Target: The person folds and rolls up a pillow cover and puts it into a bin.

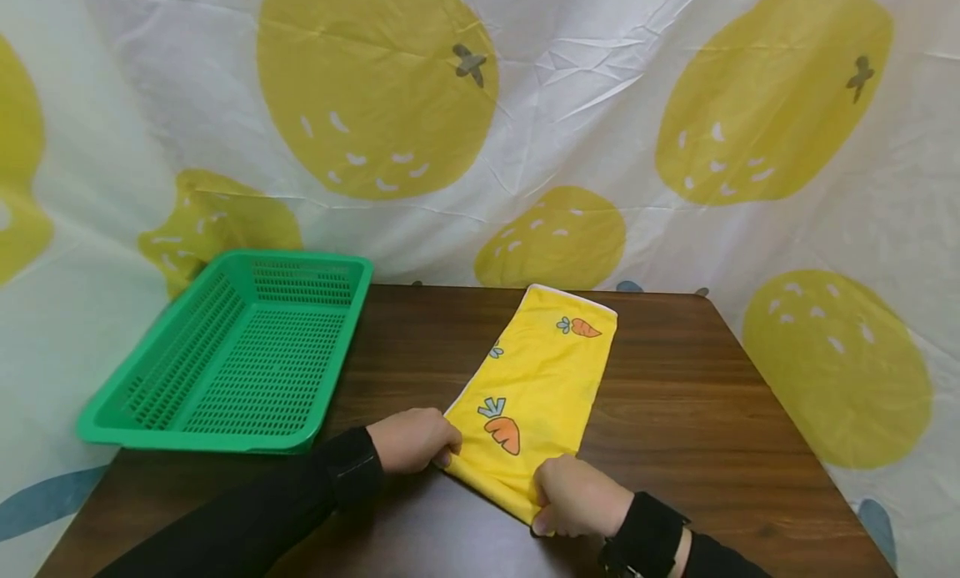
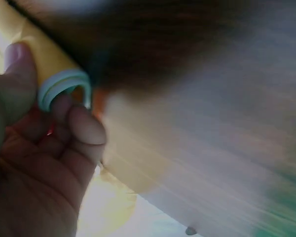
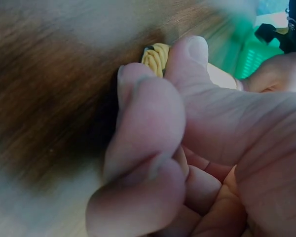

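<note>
A yellow cloth printed with orange carrots lies lengthwise on the table, a white edge showing along its far and left sides. Its near end is rolled up. At the left end of that roll, my left hand pinches the cloth between thumb and fingers; the left wrist view shows the coiled pale edge of the roll there. My right hand pinches the right end, where yellow layers stick out between thumb and forefinger in the right wrist view.
A green plastic basket with slotted walls stands on the left of the brown wooden table, holding nothing visible. Behind and beside the table hangs a white curtain with yellow fruit prints. A black band is on my right wrist.
</note>
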The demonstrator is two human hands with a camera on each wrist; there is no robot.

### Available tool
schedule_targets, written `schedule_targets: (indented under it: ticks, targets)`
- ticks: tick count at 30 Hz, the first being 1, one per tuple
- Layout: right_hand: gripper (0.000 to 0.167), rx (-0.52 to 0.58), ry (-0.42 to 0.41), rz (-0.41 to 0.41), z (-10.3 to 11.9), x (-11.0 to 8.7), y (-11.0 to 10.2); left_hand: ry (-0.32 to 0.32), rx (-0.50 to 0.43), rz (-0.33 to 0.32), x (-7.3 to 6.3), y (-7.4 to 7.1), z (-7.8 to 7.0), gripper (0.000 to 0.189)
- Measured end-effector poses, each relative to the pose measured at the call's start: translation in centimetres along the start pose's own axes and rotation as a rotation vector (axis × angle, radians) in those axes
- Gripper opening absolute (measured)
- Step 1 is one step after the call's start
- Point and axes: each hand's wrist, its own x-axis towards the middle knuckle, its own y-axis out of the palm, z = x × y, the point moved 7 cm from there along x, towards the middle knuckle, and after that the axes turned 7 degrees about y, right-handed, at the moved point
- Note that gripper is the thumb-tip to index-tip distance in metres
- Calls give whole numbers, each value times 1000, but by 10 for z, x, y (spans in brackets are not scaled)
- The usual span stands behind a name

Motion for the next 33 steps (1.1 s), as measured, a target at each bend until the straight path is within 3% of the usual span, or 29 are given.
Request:
schedule_targets:
  ticks: [4,9,11,14,17,19,24,27,29,33]
  targets:
    - [29,74,35,41,-5,2,1,-50,-15,38,1,-2,-3,9]
    - [27,112,128,95,-12,6,2,-115,42,44,0,-4,-11,15]
    - [27,106,155,106,-14,7,2,-142,88,19,0,-5,-13,18]
    - [28,68,166,86,-15,8,-2,-162,239,-51,0,-8,-16,30]
    - [36,-26,140,-15,-15,8,-7,-147,403,-133,-2,-12,-23,40]
    - [41,-89,99,-110,-12,7,-9,-136,469,-159,-4,-13,-28,36]
    - [41,-215,-141,-354,9,-11,-1,-59,597,-170,-9,-5,-43,13]
    - [34,-284,-234,-468,19,-26,7,1,634,-166,-13,-1,-50,12]
    - [29,-315,-242,-495,22,-31,10,43,652,-163,-17,0,-53,12]
    - [26,-330,-224,-465,22,-32,12,107,678,-136,-25,0,-54,10]
